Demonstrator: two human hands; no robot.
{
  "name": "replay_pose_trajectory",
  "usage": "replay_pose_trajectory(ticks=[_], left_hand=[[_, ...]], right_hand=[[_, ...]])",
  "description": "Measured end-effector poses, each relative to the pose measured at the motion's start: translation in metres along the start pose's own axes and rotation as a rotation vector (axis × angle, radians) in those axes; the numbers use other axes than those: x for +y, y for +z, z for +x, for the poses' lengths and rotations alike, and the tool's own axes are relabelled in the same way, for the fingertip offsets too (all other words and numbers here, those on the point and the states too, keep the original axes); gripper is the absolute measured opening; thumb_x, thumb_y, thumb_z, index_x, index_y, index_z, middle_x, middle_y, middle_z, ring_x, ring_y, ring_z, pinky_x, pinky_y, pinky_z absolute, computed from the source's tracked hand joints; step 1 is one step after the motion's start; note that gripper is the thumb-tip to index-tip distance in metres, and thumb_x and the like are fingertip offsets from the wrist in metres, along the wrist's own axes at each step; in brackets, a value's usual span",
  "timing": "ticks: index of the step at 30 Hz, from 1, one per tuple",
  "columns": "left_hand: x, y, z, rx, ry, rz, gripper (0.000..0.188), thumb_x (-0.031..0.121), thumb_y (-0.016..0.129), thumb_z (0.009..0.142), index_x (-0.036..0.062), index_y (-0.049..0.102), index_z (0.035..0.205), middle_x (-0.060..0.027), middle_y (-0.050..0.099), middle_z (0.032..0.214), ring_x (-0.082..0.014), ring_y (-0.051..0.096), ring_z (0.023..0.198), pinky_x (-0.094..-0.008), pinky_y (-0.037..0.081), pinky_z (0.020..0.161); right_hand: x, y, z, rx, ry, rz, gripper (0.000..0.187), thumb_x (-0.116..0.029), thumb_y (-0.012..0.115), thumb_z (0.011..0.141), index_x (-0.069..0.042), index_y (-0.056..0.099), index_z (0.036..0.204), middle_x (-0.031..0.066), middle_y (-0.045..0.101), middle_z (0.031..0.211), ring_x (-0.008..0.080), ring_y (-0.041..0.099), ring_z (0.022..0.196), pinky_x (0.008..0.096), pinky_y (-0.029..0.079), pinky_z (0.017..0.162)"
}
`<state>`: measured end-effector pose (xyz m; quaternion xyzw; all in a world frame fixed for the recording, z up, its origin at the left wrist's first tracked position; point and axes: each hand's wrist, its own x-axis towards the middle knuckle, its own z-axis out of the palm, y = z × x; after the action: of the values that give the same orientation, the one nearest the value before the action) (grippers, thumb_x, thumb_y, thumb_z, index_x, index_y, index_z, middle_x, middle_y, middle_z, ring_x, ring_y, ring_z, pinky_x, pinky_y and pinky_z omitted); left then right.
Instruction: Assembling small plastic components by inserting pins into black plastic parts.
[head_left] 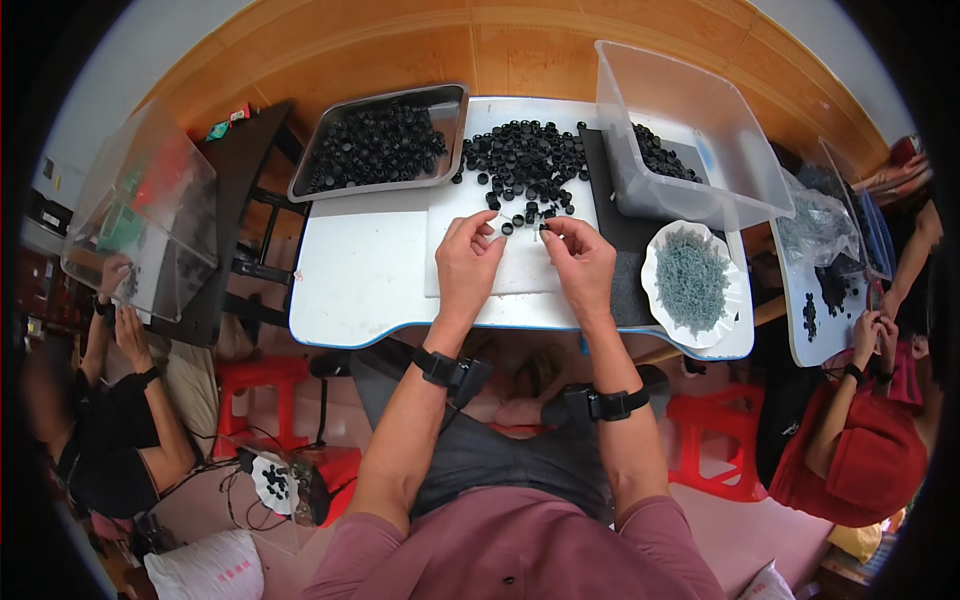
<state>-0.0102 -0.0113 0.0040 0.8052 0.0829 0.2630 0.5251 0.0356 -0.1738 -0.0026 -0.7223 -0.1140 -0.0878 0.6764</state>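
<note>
Both hands work close together over a white sheet on the table, fingers bent into pinches. My left hand (pixel 468 265) has its thumb and index finger drawn together beside a small round black cap (pixel 507 229); what sits between the fingertips is too small to make out. Between the thumb and index finger of my right hand (pixel 584 265) is a small black piece, with a thin pale bit by the fingertips. Just beyond the hands lies a loose heap of round black caps (pixel 530 155). To the right, a white fluted dish (pixel 735 300) holds many thin grey-green pieces (pixel 690 275).
A metal tray (pixel 300 185) full of black caps stands at the back left. At the back right, a clear plastic bin (pixel 720 110) rests on a dark mat (pixel 628 270). Co-workers sit on both sides, with red stools (pixel 715 440) near the table.
</note>
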Motion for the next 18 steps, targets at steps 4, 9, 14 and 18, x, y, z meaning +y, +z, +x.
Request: replay_pose_trajectory(ticks=[4,9,14,18], left_hand=[[-0.005,0.001,0.007,-0.044,0.082,0.215,0.032,0.006,0.079,0.081,0.0009,0.075,0.113,-0.0096,0.063,0.092,-0.0163,0.059,0.073,-0.0312,0.051,0.067],[-0.007,0.004,0.010,-0.077,0.166,0.308,0.026,0.009,0.078,0.082,0.0006,0.073,0.106,-0.0133,0.065,0.096,-0.0238,0.064,0.077,-0.0371,0.052,0.071],[-0.002,0.004,0.000,-0.022,0.154,0.216,0.024,0.010,0.079,0.082,0.0030,0.073,0.105,-0.0091,0.071,0.085,-0.0158,0.060,0.065,-0.0307,0.051,0.062],[-0.002,0.007,-0.001,-0.029,0.145,0.108,0.024,0.008,0.081,0.083,0.0021,0.073,0.105,-0.0062,0.073,0.080,-0.0098,0.062,0.064,-0.0256,0.052,0.061]], right_hand=[[0.003,0.002,0.001,-0.002,-0.015,0.010,0.019,-0.005,0.079,0.085,0.000,0.076,0.103,0.0041,0.075,0.086,0.0048,0.057,0.062,0.0227,0.048,0.059],[0.000,0.001,0.000,-0.030,-0.017,-0.010,0.018,-0.005,0.079,0.085,-0.001,0.077,0.103,0.0040,0.075,0.086,0.0047,0.057,0.062,0.0231,0.048,0.058],[-0.005,0.002,-0.001,-0.070,-0.056,-0.056,0.019,-0.006,0.079,0.084,-0.001,0.077,0.103,0.0050,0.074,0.086,0.0062,0.057,0.060,0.0237,0.047,0.056],[-0.008,0.004,-0.001,-0.134,-0.135,-0.106,0.018,-0.006,0.078,0.084,-0.001,0.076,0.102,0.0061,0.073,0.086,0.0084,0.057,0.059,0.0248,0.047,0.055]])
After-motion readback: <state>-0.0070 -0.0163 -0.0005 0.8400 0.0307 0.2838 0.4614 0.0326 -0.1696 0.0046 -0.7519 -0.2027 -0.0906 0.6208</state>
